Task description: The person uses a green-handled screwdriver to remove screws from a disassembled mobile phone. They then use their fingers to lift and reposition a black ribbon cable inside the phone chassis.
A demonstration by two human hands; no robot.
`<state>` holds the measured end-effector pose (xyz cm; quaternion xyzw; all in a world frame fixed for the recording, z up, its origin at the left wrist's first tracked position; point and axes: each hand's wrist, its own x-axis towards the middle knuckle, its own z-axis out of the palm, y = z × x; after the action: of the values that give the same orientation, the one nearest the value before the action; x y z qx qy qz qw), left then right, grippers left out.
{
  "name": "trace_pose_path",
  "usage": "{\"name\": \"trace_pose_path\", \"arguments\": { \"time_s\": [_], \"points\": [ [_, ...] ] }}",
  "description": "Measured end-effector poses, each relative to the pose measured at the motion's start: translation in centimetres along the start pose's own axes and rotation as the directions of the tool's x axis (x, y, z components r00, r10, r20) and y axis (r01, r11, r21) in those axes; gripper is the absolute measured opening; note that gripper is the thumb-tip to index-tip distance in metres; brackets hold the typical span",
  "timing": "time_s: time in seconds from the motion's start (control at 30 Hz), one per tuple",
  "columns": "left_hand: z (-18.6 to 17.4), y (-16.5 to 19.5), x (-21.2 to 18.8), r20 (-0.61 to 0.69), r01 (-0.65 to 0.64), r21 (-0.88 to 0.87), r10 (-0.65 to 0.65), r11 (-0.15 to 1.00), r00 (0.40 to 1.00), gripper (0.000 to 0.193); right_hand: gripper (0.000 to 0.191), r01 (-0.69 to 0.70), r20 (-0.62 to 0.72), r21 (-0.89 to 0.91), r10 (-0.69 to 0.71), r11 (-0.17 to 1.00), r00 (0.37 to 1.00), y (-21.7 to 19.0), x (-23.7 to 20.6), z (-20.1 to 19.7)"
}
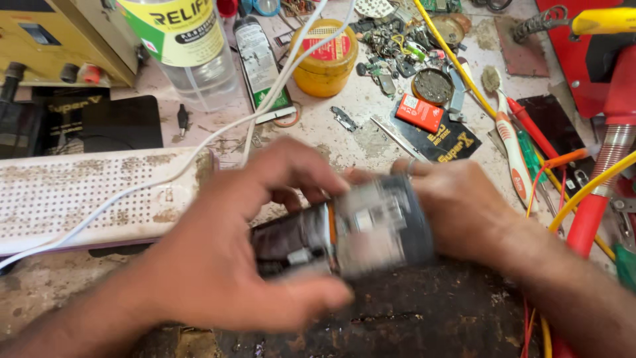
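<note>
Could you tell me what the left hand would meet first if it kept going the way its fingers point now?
The left hand points to the person's right and already grips the blurred dark cylinder-shaped device. Going on, it would probably press that device into the right hand holding its other end. Motion blur hides the exact finger contact.

A single head-worn camera looks steeply down from close above the cluttered, stained workbench (371,142), facing away from the person. Both forearms enter from the near edge; the far edge crops a clear plastic bottle (195,50).
</note>
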<state>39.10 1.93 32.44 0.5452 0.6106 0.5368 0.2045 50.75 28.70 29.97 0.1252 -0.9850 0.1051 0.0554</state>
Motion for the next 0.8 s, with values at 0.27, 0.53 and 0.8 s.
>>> {"name": "trace_pose_path", "arguments": {
  "time_s": [0.27, 0.53, 0.8],
  "points": [
    [2.5, -2.4, -1.3, 0.185, -0.134, 0.366, 0.069, 0.921, 0.98, 0.06, 0.035, -0.2, -0.18, -0.094, 0.181, 0.975, 0.967, 0.4, 0.6, -0.2],
    [2.8, -3.6, -1.0, 0.074, -0.165, 0.477, 0.148, 0.863, 0.986, 0.064, 0.023, -0.346, -0.203, 0.116, 0.363, 0.931, 0.909, 0.4, 4.1, -0.7],
    [1.7, -4.0, -1.7, 0.042, -0.133, 0.488, 0.13, 0.863, 0.991, 0.078, 0.022, -0.418, -0.124, 0.136, 0.434, 0.898, 0.892, 0.2, 8.4, -0.1]
  ]
}}
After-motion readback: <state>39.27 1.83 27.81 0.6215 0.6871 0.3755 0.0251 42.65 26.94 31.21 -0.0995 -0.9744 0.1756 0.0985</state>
